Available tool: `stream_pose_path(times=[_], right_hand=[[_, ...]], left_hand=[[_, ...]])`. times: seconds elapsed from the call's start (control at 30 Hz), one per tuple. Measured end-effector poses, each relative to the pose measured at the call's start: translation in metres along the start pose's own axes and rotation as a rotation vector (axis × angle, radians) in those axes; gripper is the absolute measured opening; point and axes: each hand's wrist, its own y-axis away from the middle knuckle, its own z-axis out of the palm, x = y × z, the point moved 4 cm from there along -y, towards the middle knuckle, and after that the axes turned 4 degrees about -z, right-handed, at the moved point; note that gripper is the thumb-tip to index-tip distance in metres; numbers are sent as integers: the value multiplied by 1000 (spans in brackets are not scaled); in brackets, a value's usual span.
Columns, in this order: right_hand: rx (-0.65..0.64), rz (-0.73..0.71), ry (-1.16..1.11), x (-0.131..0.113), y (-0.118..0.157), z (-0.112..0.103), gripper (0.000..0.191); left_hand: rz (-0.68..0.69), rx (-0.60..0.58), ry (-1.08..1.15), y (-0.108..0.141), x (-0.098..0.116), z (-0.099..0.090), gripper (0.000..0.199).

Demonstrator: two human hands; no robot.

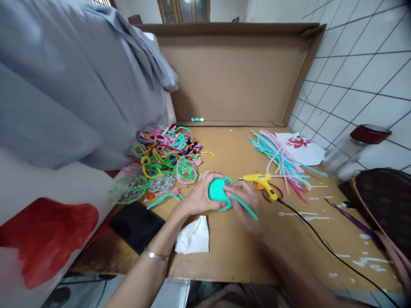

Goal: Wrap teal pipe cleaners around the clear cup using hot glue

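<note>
From here: tiled wall on the right, cardboard panel upright behind. Table has white smears at right. Left hand: grip wrapped round teal roll, front-middle, over table. Right hand: grip pinching teal strip by the roll's rim. Roll looks light, fuzzy, non-slip, maybe squashable; hold sides gently. Strip probably soft, bendy; pinch near rim.

Glue gun between tangled stems on the left and handbag on the right
</note>
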Motion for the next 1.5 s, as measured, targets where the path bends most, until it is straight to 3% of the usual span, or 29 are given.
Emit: stream_pose_path(times=[0.13,0.33,0.63,1.03,1.3,1.5], right_hand=[[6,10,-10,0,-1,1,22],[103,-3,-34,-2,-2,2,20],[107,-14,-40,-6,-3,2,17],[71,-6,-31,-3,-4,0,15],[87,52,12,1,-4,7,14],[100,40,-31,2,-4,9,16]], left_hand=[[49,-14,9,1,5,-1,72],[0,-82,85,5,4,-1,75],[11,-173,85,7,9,-6,78],[24,-121,108,6,9,-3,68],[57,-93,144,2,6,-1,49],[54,-60,119,2,4,2,55]])
